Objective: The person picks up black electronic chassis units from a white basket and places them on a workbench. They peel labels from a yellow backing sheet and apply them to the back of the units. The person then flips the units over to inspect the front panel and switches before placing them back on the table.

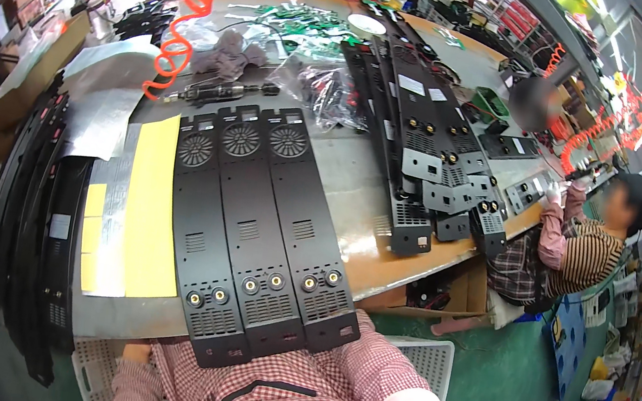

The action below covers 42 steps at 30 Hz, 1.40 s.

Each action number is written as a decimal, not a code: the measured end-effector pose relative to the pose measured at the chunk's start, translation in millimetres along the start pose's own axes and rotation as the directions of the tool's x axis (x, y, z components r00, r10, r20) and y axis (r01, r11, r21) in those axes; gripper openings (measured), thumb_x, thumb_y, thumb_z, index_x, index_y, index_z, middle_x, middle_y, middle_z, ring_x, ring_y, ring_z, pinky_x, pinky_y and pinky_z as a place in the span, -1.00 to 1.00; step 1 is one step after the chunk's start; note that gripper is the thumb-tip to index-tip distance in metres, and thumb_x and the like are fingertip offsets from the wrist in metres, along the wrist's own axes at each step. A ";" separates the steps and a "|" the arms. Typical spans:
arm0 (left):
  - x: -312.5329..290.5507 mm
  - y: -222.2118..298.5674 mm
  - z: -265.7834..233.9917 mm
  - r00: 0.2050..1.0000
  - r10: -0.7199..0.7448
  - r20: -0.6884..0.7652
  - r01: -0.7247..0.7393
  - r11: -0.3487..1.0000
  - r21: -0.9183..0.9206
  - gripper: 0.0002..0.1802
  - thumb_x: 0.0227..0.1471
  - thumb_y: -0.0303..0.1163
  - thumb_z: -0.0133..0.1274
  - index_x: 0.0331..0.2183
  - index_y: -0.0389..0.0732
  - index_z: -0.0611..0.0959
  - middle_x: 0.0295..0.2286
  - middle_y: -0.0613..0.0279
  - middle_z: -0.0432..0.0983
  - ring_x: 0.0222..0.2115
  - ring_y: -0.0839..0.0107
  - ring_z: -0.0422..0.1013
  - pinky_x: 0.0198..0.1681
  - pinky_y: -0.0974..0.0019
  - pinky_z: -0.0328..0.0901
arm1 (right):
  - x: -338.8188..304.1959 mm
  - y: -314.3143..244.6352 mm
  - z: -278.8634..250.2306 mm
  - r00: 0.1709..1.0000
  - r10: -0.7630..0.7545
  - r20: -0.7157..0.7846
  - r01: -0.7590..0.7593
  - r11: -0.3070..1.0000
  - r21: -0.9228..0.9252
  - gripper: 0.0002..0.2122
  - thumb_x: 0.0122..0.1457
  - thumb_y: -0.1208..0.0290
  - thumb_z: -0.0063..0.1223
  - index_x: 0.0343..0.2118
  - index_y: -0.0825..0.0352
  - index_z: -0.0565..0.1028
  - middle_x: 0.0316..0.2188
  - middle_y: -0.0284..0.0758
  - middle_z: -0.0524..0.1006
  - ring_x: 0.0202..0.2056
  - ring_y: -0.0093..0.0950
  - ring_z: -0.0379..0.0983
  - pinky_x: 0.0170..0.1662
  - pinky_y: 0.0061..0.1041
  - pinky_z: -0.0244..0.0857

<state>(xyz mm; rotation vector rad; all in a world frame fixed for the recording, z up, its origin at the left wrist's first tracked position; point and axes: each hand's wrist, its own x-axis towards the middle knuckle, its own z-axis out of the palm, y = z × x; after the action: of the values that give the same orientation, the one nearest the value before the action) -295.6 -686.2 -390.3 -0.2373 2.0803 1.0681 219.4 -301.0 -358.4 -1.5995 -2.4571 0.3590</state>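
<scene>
Three long black panels (252,215) lie side by side on the table in front of me, their near ends jutting past its edge. Each carries a round slotted grille at the far end and two brass fittings above a vented patch at the near end. At the table's front edge, left of the panels, only a little of my left hand (137,351) shows below its sleeve; the fingers are hidden. The right sleeve (380,359) reaches up to the panels' near right corner, and the hand itself is out of sight.
Yellow adhesive sheets (154,209) lie left of the panels, with stacked black panels (24,214) beyond. A power screwdriver (221,93) rests behind, under a coiled orange hose (173,54). More panels (428,150) are piled at right; a co-worker (602,234) sits there.
</scene>
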 end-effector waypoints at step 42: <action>-311.0 214.8 166.5 0.078 0.581 0.810 -0.872 -0.354 0.338 0.06 -0.40 -0.09 0.43 0.21 0.09 0.38 0.29 -0.09 -0.01 0.32 -0.21 -0.18 0.26 -0.40 -0.23 | 9.4 -152.8 -198.0 0.936 -0.329 -0.124 0.351 0.877 0.328 -0.40 0.03 0.27 0.28 0.18 0.16 0.39 0.30 -0.02 0.12 0.31 0.08 -0.02 0.30 -0.06 -0.03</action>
<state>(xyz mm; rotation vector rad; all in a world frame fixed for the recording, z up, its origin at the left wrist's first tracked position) -92.8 -477.9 -97.0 2.1878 1.9406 0.2966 139.2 -332.2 -123.4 -0.9999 -2.3957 0.6276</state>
